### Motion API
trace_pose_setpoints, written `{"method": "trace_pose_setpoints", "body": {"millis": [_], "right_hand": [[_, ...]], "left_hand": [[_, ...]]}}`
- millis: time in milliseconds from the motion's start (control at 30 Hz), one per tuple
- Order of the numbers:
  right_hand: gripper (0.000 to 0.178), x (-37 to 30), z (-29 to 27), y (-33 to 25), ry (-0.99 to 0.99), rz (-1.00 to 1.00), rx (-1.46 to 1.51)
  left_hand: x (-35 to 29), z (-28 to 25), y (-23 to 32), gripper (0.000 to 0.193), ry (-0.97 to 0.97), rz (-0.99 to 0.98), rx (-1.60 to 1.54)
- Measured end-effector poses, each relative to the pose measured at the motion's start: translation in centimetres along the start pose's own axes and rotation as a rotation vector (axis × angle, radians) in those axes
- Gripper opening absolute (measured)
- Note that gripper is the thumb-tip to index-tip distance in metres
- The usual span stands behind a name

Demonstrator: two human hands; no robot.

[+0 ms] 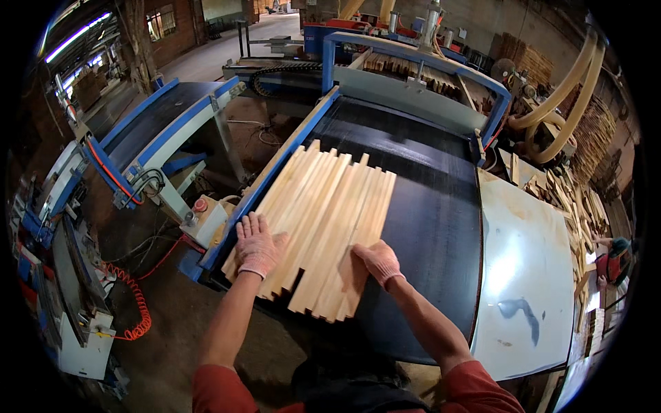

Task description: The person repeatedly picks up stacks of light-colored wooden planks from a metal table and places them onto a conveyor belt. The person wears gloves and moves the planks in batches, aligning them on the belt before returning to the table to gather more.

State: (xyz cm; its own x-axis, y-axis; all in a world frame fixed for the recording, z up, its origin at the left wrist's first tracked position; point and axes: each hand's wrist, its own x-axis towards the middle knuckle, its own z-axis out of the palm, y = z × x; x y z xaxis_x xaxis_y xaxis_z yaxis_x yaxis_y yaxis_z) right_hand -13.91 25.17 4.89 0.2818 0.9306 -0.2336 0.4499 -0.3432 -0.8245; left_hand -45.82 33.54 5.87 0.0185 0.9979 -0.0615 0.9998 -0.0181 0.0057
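Note:
A row of pale wooden strips lies side by side on the black conveyor belt. Their near ends are uneven, with a small dark gap between two of them. At the row's left edge, my left hand in a pale knit glove rests flat, fingers stretched forward and thumb apart. On the opposite edge, my right hand, gloved the same way, is closed on the outer strips, thumb toward the middle. Its other fingers are partly hidden.
A blue frame spans the belt's far end. Right of the belt is a shiny metal sheet, with loose wood pieces beyond. A red button box stands at left, near a second conveyor. Another person is at far right.

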Motion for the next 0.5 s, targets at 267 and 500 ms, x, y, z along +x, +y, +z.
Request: {"method": "trace_pose_setpoints", "body": {"millis": [267,500], "right_hand": [[0.051,2.2,2.2,3.2,-0.102,0.002,0.337],[0.032,-10.0,-0.1,6.3,-0.365,-0.152,0.429]], "left_hand": [[3.3,0.3,-2.9,0.099,0.082,0.053,-0.05],[3.7,1.0,-4.2,0.098,0.044,0.018,-0.076]]}}
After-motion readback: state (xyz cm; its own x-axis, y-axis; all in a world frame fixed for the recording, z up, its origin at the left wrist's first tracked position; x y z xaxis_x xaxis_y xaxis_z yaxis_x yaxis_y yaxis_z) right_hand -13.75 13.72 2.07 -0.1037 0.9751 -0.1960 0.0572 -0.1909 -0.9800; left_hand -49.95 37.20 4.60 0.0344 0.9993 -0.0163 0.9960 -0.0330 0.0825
